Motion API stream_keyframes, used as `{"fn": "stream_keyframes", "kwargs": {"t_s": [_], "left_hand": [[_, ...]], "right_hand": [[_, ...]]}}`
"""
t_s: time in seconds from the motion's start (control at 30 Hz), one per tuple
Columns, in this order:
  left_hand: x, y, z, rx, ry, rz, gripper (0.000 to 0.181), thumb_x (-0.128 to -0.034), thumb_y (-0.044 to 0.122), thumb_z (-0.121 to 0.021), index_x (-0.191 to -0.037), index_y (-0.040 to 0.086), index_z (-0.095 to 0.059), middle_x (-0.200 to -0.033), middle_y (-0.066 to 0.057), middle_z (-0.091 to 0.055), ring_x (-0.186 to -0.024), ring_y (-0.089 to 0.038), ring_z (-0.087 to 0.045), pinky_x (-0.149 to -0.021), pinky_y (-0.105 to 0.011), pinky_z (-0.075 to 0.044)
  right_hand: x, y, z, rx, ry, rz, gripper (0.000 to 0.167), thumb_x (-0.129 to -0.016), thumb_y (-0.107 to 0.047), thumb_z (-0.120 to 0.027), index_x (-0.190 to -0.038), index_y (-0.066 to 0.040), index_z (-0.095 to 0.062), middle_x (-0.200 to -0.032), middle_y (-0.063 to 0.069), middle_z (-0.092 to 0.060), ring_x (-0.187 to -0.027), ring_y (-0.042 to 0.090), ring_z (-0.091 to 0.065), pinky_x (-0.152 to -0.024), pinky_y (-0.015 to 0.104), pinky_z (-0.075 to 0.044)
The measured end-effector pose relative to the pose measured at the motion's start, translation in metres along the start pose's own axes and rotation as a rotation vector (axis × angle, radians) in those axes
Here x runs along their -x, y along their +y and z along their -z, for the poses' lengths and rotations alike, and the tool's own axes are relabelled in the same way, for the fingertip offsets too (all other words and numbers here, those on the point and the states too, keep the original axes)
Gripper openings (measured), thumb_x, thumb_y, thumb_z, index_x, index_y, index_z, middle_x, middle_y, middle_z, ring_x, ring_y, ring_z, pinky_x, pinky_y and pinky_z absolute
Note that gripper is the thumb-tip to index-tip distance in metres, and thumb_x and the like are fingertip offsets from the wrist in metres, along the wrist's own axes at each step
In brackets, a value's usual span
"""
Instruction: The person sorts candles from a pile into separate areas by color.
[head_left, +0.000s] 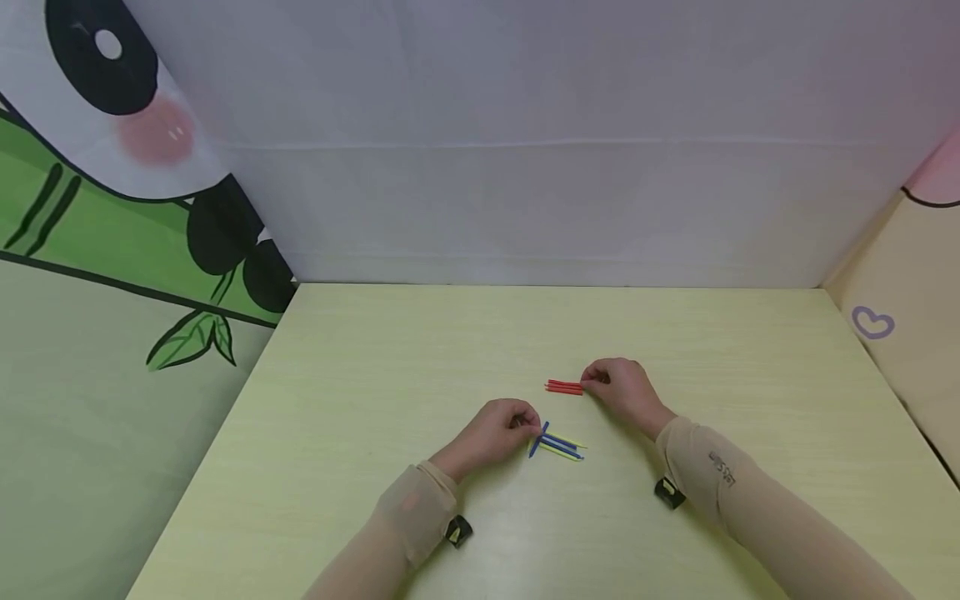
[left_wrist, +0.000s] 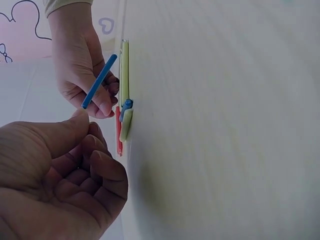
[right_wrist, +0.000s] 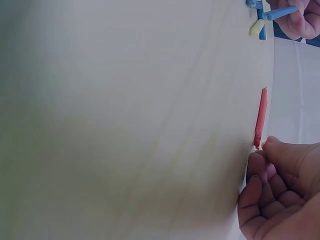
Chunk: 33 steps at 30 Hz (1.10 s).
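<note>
My left hand (head_left: 498, 429) pinches one end of a thin blue stick (left_wrist: 100, 80) between thumb and forefinger; the stick angles up from the fingertips in the left wrist view. Beside that hand, blue and yellow sticks (head_left: 562, 446) lie close together, one blue stick (head_left: 533, 448) crossing their left ends. My right hand (head_left: 622, 390) is farther back and to the right. Its thumb and forefinger pinch at the right end of a small row of red sticks (head_left: 562, 387), which lie side by side. The fingertips cover that end.
The pale wood-look tabletop (head_left: 360, 350) reaches back to a plain light wall (head_left: 555, 208). Printed panels stand at the left (head_left: 112, 400) and right (head_left: 900, 275) edges. A small black device (head_left: 670, 493) sits at the right wrist, another (head_left: 458, 531) at the left.
</note>
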<state>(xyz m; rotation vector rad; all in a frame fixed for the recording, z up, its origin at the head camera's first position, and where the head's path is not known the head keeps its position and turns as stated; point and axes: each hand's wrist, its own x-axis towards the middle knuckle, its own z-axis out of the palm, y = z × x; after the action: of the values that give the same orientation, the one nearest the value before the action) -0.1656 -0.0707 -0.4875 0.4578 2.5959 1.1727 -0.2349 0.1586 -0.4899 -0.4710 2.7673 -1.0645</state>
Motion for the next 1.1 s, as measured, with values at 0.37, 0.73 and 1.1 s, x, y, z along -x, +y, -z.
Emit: {"fn": "stream_keyframes", "kwargs": {"t_s": [0.37,0.73,1.1], "left_hand": [[0.003,-0.003,0.003,0.021,0.026,0.017,0.007,-0.0925,0.011,-0.066,-0.086,0.012,-0.068,-0.080,0.006,-0.060,-0.076,-0.010,-0.051,-0.071,-0.025,-0.044],[0.005,-0.010,0.006,0.052,0.054,0.013,0.006,-0.0920,0.010,-0.067,-0.086,0.010,-0.069,-0.081,0.005,-0.061,-0.075,-0.010,-0.050,-0.071,-0.025,-0.043],[0.007,-0.011,0.010,0.079,0.069,0.038,0.006,-0.0928,0.010,-0.066,-0.087,0.011,-0.069,-0.081,0.004,-0.062,-0.074,-0.011,-0.051,-0.068,-0.025,-0.043]], "right_hand": [[0.005,0.000,-0.001,-0.028,-0.003,-0.033,0.004,-0.089,-0.012,-0.071,-0.089,-0.009,-0.073,-0.085,0.000,-0.068,-0.078,0.018,-0.054,-0.075,0.035,-0.045],[0.011,0.002,-0.002,-0.039,0.010,-0.030,0.003,-0.088,-0.011,-0.072,-0.091,-0.010,-0.074,-0.086,-0.001,-0.068,-0.079,0.018,-0.055,-0.077,0.036,-0.047],[0.014,0.002,-0.002,-0.052,0.011,-0.014,0.007,-0.088,-0.014,-0.073,-0.090,-0.007,-0.073,-0.084,-0.002,-0.068,-0.076,0.016,-0.055,-0.074,0.034,-0.046]]}}
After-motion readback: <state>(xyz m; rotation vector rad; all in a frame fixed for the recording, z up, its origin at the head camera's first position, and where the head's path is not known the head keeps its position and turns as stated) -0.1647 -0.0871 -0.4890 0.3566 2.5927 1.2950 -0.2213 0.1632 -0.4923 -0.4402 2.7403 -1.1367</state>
